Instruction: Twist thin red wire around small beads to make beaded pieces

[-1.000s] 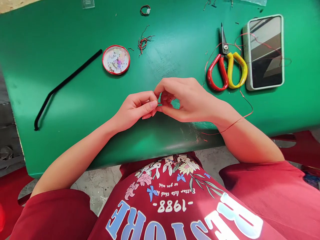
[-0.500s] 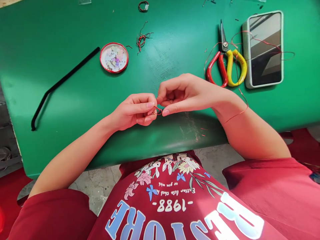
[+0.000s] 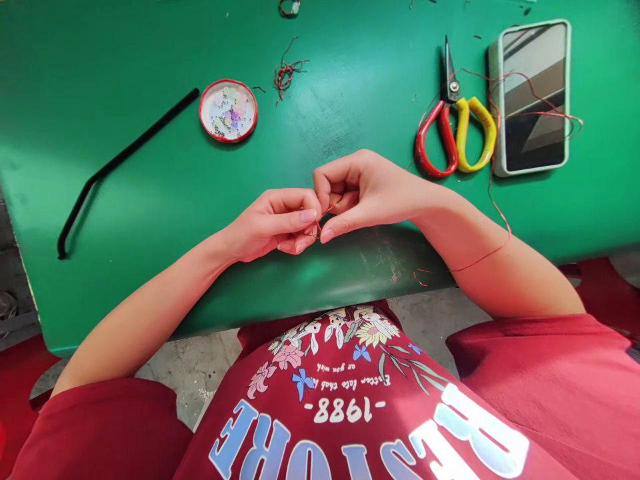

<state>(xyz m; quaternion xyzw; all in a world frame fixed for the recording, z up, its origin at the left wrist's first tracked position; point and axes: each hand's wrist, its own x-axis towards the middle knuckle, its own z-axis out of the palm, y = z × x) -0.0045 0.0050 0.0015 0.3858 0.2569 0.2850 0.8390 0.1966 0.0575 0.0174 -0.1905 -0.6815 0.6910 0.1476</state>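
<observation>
My left hand (image 3: 280,223) pinches a small loop of red cord (image 3: 317,230) between thumb and fingers, above the front part of the green table. Right beside it, my right hand (image 3: 357,193) has its fingers curled at the cord, its thumb tip close to the loop. A thin strand shows between the curled fingers and thumb of my right hand. Long thin red thread (image 3: 493,193) runs over my right forearm and across the scissors and the phone.
Red-and-yellow-handled scissors (image 3: 454,110) and a phone in a pale case (image 3: 535,100) lie at the right. A red-rimmed lid of beads (image 3: 229,111), a knotted cord (image 3: 284,77) and a bent black rod (image 3: 135,147) rest on the green table (image 3: 150,60).
My right hand has moved slightly left, closer to my left hand. The red loop looks smaller, and the loose thread over the forearm and phone has shifted.
</observation>
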